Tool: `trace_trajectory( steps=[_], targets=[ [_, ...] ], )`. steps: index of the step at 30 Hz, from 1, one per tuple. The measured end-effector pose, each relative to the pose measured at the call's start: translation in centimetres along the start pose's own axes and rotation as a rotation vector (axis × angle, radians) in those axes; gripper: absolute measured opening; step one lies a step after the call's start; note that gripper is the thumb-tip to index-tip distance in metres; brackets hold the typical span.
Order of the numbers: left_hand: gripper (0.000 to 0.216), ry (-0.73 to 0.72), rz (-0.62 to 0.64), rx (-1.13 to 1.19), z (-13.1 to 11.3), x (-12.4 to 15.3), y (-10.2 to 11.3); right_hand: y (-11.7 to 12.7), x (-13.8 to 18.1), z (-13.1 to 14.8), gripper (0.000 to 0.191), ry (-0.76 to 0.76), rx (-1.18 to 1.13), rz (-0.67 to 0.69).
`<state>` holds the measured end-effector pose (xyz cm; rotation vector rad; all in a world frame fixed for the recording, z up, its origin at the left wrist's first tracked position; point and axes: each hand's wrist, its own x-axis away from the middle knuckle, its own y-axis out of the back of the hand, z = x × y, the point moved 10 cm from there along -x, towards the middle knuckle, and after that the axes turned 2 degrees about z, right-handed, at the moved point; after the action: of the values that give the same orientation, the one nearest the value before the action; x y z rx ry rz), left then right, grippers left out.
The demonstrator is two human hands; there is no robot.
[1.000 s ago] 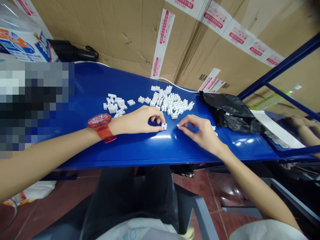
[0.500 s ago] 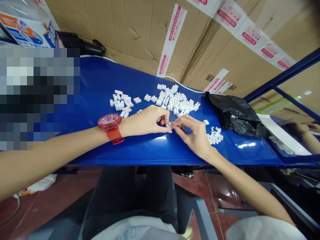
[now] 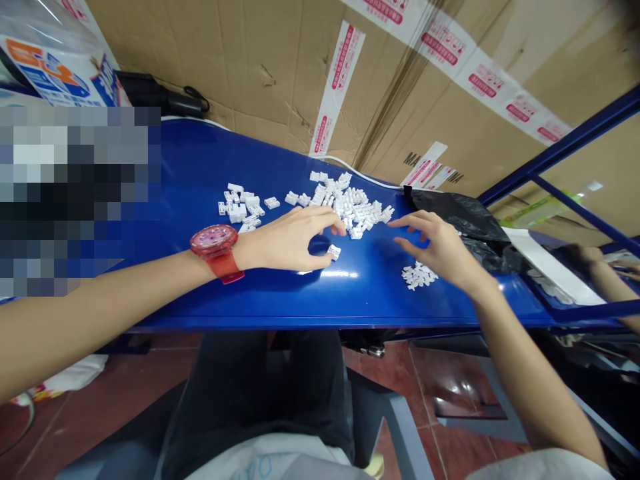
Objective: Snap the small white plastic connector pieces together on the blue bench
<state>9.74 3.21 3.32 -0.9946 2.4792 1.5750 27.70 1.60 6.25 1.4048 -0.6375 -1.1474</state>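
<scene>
My left hand (image 3: 295, 239), with a red watch (image 3: 215, 241) on its wrist, is open over the blue table, thumb and fingers apart. At its thumb tip is a small white plastic piece (image 3: 335, 252); whether the thumb touches it I cannot tell. My right hand (image 3: 433, 245) is open as well, its fingers spread and empty, near the right end of a large pile of white plastic pieces (image 3: 350, 200). Just below that hand lies a heap of smaller white parts (image 3: 419, 275). Left of the large pile is a loose group of white pieces (image 3: 240, 205).
Cardboard boxes (image 3: 225, 67) stand behind the blue table (image 3: 200, 157), with a white cable along its back edge. A black plastic bag (image 3: 455, 210) lies to the right, beside a blue metal frame (image 3: 555, 153). Another person's arm (image 3: 607, 277) shows at far right.
My right hand has let go of the small white piece and moved right and slightly up, its fingers spreading. My left thumb and fingers have parted. The piece remains near the left thumb.
</scene>
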Motion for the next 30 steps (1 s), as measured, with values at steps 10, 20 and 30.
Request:
trace_trajectory(
  steps=[10, 20, 30],
  targets=[
    [0.026, -0.031, 0.133, 0.151, -0.6, 0.0, -1.0, 0.4, 4.0, -6.5, 0.021, -0.208, 0.003, 0.109],
    [0.020, 0.037, 0.120, 0.199, 0.0, -0.1, -1.2, -0.9, 3.8, -7.1, 0.019, -0.287, -0.045, 0.109],
    [0.020, 0.041, 0.127, 0.183, 0.0, -0.1, -1.4, -0.5, 2.6, -3.7, 0.023, -0.165, -0.147, 0.007]
  ],
)
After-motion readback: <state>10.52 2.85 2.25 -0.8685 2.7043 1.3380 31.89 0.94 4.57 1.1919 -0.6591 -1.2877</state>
